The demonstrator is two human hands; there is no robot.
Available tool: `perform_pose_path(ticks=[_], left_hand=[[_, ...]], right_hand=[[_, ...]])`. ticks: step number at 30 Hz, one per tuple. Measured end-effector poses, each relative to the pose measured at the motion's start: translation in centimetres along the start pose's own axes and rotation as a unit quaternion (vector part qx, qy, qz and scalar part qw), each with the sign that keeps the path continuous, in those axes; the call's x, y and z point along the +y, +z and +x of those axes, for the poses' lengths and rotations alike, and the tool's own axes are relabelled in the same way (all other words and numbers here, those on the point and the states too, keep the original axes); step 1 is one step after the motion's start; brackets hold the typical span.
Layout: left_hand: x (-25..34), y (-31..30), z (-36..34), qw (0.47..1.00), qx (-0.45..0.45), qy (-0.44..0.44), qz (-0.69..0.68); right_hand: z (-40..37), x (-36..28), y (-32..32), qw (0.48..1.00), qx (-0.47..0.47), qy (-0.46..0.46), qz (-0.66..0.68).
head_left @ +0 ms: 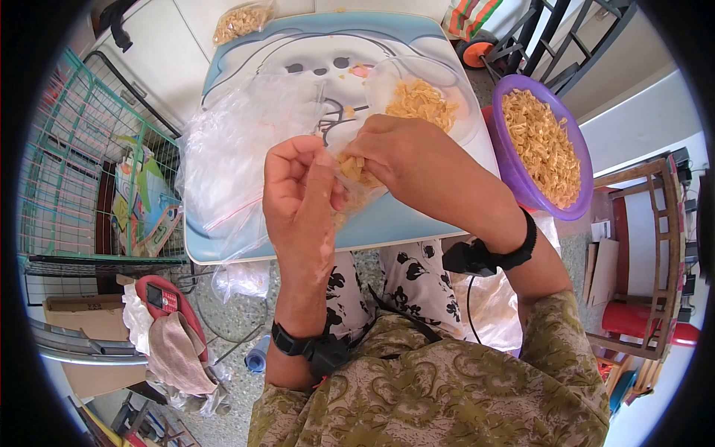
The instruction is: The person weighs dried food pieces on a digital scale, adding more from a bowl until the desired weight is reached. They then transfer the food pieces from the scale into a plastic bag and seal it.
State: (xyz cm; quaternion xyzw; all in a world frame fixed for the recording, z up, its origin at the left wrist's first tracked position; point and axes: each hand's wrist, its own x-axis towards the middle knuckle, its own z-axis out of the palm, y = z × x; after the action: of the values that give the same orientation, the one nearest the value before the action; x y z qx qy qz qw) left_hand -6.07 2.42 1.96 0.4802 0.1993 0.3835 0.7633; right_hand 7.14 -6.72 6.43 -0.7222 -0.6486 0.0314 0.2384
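Note:
Over the table's near edge, my left hand [302,190] pinches the rim of a clear plastic bag [356,200] between thumb and fingers. Yellowish dried flakes [359,171] show at the mouth of the bag and inside it. My right hand [413,156] reaches to that mouth from the right, its bent fingers closed on some of the flakes; the fingertips are partly hidden. Just beyond it, a shallow clear dish [378,78] holds a heap of the same flakes. A pile of empty clear bags [231,153] lies left of my left hand.
The low table [424,226] has a cartoon dog top. To its right stands a purple basin [587,167] full of flakes. A filled bag [242,22] sits at the far left corner. A green wire cage [82,164] and a red stool with a phone [162,298] are on the left.

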Motion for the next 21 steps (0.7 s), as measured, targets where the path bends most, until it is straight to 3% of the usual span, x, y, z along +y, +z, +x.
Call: perform_pose_path(ticks=[5, 7, 11, 16, 19, 21], left_hand=[[-0.3, -0.6, 0.2, 1.0, -0.017, 0.018, -0.009], [-0.1, -0.8, 0.4, 1.0, 0.003, 0.015, -0.016], [0.0, -1.0, 0.4, 1.0, 0.018, 0.004, -0.012], [-0.2, -1.0, 0.5, 1.0, 0.003, 0.006, -0.025], [0.0, -0.7, 0.4, 1.0, 0.007, 0.001, -0.01], [0.1, -0.7, 0.3, 1.0, 0.002, 0.002, -0.009]], right_hand=[[0.5, 0.3, 0.6, 0.999, -0.033, 0.005, -0.035], [0.5, -0.2, 0.0, 0.997, 0.039, 0.028, 0.058], [-0.2, -0.4, -1.3, 0.975, 0.016, 0.119, 0.188], [-0.3, 0.1, 0.0, 0.983, 0.064, 0.021, 0.169], [0.2, 0.0, 0.3, 0.986, 0.062, -0.054, 0.147], [0.7, 0.0, -0.2, 0.99, 0.025, -0.051, 0.126]])
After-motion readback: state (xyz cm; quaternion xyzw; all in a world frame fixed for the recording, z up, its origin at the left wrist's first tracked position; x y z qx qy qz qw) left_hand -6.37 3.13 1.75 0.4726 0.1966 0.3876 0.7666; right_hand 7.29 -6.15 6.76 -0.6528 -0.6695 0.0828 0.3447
